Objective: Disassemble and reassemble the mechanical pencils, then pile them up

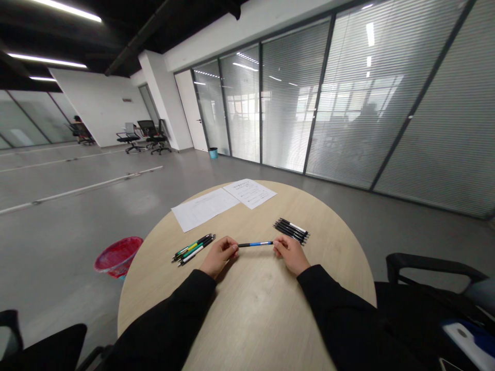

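Observation:
A blue and black pen (256, 244) is held level between my two hands, above the round wooden table. My left hand (221, 254) pinches its left end between thumb and fingers. On the other end, my right hand (291, 253) is closed in the same kind of pinch. Left of my left hand lies a group of pens (193, 249) with green, yellow, white and black barrels. Just beyond my right hand, several mostly black pens (291, 229) lie side by side, one with a white part.
Two printed paper sheets (207, 208) lie on the far side of the round table (255, 319). A red-lined bin (118, 256) stands on the floor to the left. Black chairs (429, 263) flank the table. Glass partitions with blinds (294, 103) run behind.

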